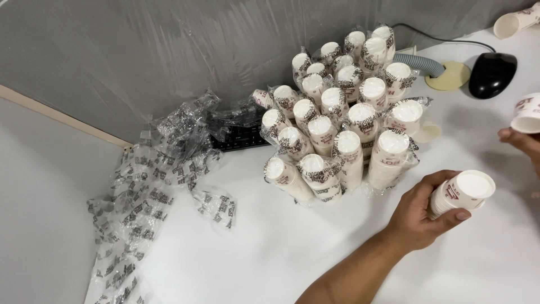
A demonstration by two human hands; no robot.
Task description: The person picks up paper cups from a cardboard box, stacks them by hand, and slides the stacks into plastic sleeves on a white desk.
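Note:
My left hand (422, 217) reaches in from the bottom and grips a short stack of white paper cups (464, 191), lying sideways with the base facing me. It is just right of a big pile of cup stacks in clear wrappers (337, 135) standing on the white table (281, 247). At the right edge my right hand (522, 141) is only partly in view, its fingers under a single white paper cup (529, 112) with dark print, which it appears to hold.
Empty printed plastic wrappers (163, 174) lie heaped at the left, partly over a black keyboard (239, 135). A black mouse (492, 73), a round cable grommet (447, 76) with a grey hose and another cup (514, 22) sit at the back right. A grey partition (169, 50) closes the back.

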